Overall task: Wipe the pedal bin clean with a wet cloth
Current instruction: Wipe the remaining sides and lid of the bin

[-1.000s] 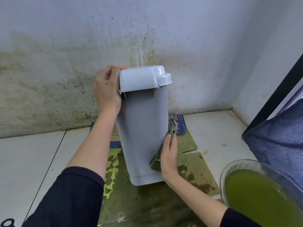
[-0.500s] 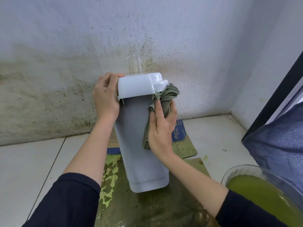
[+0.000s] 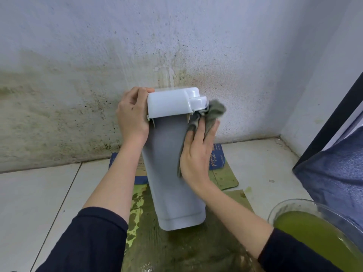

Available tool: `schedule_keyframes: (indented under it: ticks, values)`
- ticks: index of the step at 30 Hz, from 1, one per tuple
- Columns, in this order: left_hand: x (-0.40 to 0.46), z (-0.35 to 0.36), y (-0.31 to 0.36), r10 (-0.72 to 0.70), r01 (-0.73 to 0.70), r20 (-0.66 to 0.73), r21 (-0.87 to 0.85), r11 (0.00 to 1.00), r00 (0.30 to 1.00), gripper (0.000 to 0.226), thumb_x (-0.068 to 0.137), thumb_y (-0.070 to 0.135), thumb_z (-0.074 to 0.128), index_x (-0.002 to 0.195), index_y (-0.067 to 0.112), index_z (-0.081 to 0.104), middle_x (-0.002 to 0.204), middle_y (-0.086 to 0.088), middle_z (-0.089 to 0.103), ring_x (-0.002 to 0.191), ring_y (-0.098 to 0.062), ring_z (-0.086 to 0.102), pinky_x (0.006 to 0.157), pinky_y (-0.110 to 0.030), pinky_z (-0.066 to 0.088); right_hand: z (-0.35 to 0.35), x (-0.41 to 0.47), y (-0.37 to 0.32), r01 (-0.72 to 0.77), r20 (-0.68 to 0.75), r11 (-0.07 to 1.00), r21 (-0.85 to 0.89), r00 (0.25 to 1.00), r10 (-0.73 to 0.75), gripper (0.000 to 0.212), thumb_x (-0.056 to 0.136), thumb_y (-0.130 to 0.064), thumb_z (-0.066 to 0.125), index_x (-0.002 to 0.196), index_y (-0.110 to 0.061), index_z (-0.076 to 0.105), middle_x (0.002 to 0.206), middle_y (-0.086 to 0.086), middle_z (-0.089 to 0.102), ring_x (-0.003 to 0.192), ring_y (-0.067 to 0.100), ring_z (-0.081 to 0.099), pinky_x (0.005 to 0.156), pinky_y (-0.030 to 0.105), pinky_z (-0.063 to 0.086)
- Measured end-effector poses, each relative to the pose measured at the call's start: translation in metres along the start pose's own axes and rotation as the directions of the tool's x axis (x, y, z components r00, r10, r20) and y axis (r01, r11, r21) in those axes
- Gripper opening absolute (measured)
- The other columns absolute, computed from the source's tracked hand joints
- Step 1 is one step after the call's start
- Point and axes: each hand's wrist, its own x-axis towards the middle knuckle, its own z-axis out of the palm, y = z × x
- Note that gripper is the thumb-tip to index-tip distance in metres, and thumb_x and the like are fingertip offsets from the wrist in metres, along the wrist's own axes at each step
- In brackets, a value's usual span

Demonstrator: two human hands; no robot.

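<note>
A tall grey pedal bin [image 3: 169, 173] stands upside down on stained cardboard, its pale base and pedal part [image 3: 172, 103] on top. My left hand [image 3: 133, 114] grips the left side of that top part, fingers curled round its back edge. With straight fingers, my right hand [image 3: 198, 154] presses a grey-green wet cloth [image 3: 208, 116] against the bin's upper right side. The cloth bunches up just under the round pedal piece.
Wet, green-stained cardboard [image 3: 225, 175] covers the tiled floor [image 3: 39, 193] under the bin. A glass bowl [image 3: 290, 205] of green water sits at the lower right. A blue fabric bag [image 3: 337, 173] leans at the right. The stained wall [image 3: 59, 107] is close behind.
My right hand has swept the cloth up the bin's right side, from near the bottom to just under the top part. The left hand has kept its grip.
</note>
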Motion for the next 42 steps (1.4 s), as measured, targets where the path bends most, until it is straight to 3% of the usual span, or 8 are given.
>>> schedule_keyframes:
  ticks: [5,9,12,23,28,33,37,42]
  values:
    - [0.001,0.002,-0.002,0.008,-0.008,-0.016,-0.002,1.000,1.000,0.024,0.081,0.031,0.051,0.063,0.039,0.066,0.094,-0.003,0.070,0.084,-0.012,0.058,0.072,-0.031,0.041,0.006,-0.012,0.025,0.198,-0.113,0.960,-0.200,0.968,-0.223,0.040,0.097,-0.011,0.043,0.136,-0.009,0.034,0.154,0.021,0.011,0.143,0.035,0.016,0.111,0.049,0.031]
    - [0.001,0.001,-0.004,0.006,-0.006,-0.012,0.009,1.000,1.000,0.025,0.081,0.033,0.051,0.063,0.041,0.066,0.096,-0.003,0.069,0.085,-0.013,0.059,0.073,-0.032,0.042,0.001,-0.075,0.064,0.546,0.198,0.670,-0.503,0.828,-0.525,0.053,0.083,0.004,0.037,0.135,-0.009,0.037,0.158,0.010,-0.010,0.146,0.029,-0.003,0.118,0.047,0.003]
    - [0.002,0.000,-0.002,-0.002,0.002,0.004,0.026,1.000,1.000,0.024,0.082,0.034,0.049,0.066,0.040,0.066,0.098,0.001,0.068,0.091,-0.016,0.060,0.076,-0.035,0.044,-0.001,-0.061,0.041,0.565,0.260,0.566,-0.601,0.807,-0.530,0.059,0.078,-0.001,0.034,0.136,-0.012,0.036,0.158,0.014,-0.001,0.145,0.028,-0.010,0.117,0.046,-0.008]
    - [0.001,-0.001,0.001,-0.009,0.008,0.034,0.017,1.000,0.999,0.022,0.080,0.034,0.049,0.067,0.038,0.066,0.101,-0.003,0.068,0.085,-0.012,0.059,0.070,-0.028,0.041,0.017,-0.033,0.027,0.513,0.067,0.681,-0.523,0.821,-0.567,0.046,0.086,-0.010,0.049,0.129,-0.029,0.046,0.146,-0.001,0.032,0.146,0.022,0.004,0.110,0.059,0.009]
    - [0.001,0.000,-0.002,-0.016,0.017,0.007,-0.011,1.000,1.000,0.025,0.078,0.031,0.050,0.060,0.039,0.066,0.098,-0.001,0.070,0.089,-0.011,0.062,0.075,-0.031,0.045,-0.003,-0.150,0.104,0.487,0.321,0.719,-0.497,0.872,-0.369,0.054,0.089,-0.022,0.045,0.141,-0.033,0.033,0.159,-0.006,0.001,0.147,0.025,0.001,0.102,0.066,0.021]
    - [0.002,0.000,-0.003,-0.023,0.023,0.024,0.002,1.000,0.999,0.027,0.079,0.033,0.050,0.059,0.042,0.067,0.099,-0.003,0.070,0.086,-0.012,0.062,0.074,-0.031,0.045,0.001,-0.137,0.076,0.130,0.203,0.904,-0.408,0.978,-0.050,0.044,0.101,-0.038,0.019,0.144,-0.037,0.018,0.157,-0.006,-0.017,0.145,0.025,-0.011,0.112,0.057,0.015]
    - [0.002,-0.001,-0.001,-0.038,0.038,0.014,0.000,0.999,0.999,0.023,0.075,0.036,0.049,0.061,0.038,0.067,0.097,-0.005,0.070,0.079,-0.009,0.060,0.073,-0.031,0.044,0.002,-0.036,0.013,-0.053,-0.014,0.997,-0.062,0.999,0.052,0.047,0.101,-0.036,0.027,0.146,-0.038,0.015,0.157,0.007,0.011,0.142,0.023,0.016,0.109,0.033,0.022]
    - [-0.002,0.002,0.001,-0.035,0.035,-0.023,-0.004,0.999,0.999,0.020,0.072,0.037,0.049,0.061,0.035,0.066,0.093,-0.006,0.070,0.076,-0.008,0.059,0.071,-0.032,0.044,-0.008,-0.026,0.027,-0.126,-0.066,0.980,0.153,0.988,0.138,0.039,0.098,-0.042,0.029,0.136,-0.047,0.023,0.149,-0.013,0.034,0.140,0.010,0.027,0.098,-0.001,0.020]
